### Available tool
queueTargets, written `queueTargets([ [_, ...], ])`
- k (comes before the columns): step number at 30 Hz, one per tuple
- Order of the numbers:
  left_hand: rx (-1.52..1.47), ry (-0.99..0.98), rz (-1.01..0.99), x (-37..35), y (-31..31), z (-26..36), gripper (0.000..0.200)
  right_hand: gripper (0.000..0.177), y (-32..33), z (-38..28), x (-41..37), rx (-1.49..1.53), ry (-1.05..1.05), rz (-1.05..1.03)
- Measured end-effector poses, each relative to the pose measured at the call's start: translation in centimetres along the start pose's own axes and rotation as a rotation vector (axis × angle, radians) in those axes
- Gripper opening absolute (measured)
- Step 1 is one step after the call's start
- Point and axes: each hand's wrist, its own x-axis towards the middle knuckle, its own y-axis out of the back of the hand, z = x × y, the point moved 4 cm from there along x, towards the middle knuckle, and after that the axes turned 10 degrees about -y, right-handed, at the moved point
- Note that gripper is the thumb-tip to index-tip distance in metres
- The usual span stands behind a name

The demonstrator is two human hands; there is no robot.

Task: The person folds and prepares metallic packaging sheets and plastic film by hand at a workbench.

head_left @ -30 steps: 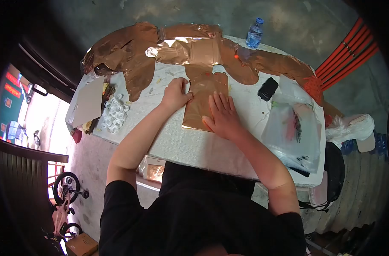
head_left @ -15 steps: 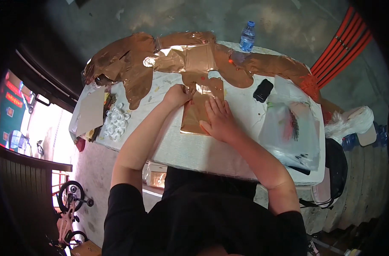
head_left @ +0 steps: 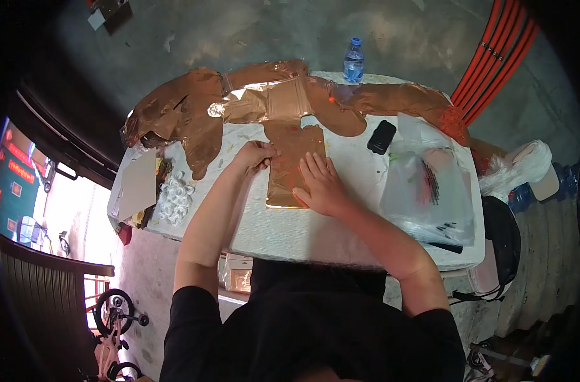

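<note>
we see our right hand (head_left: pixel 322 184) lying flat on a copper foil sheet (head_left: pixel 289 149), fingers spread and pointing away from us, the palm pressing the sheet's lower right part onto the white table (head_left: pixel 290 232). our left hand (head_left: pixel 255 156) sits at the sheet's upper left edge with its fingers curled in toward the foil; it touches the edge, but we cannot tell whether it pinches the foil or only rests against it. the sheet lies in the middle of the table, directly in front of us, its far end reaching up to a large crumpled spread of copper foil (head_left: pixel 194 108) that runs across the table's far side. a water bottle (head_left: pixel 353 60) stands upright at the far edge. a black flat object (head_left: pixel 381 136) lies to the right of the sheet, near clear plastic bags (head_left: pixel 430 191). to the left, well apart from our hands, lie a heap of white rings (head_left: pixel 175 196) and a cardboard piece (head_left: pixel 136 184).
</note>
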Motion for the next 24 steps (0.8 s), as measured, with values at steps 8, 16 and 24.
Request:
queueTargets([
  [8, 0.016, -0.068, -0.073, -1.0, -0.1, -0.5, 0.012, 0.064, -0.8, 2.2, 1.3, 0.418, -0.045, 0.018],
  [16, -0.304, -0.222, -0.236, -6.1, -0.5, 0.9, 0.008, 0.038, 3.3, 3.6, 1.6, 1.201, -0.485, -0.353],
  [24, -0.137, -0.181, -0.168, -7.3, 0.2, -0.4, 0.019, 0.016, 1.8, 4.4, 2.3, 1.149, -0.464, -0.588],
])
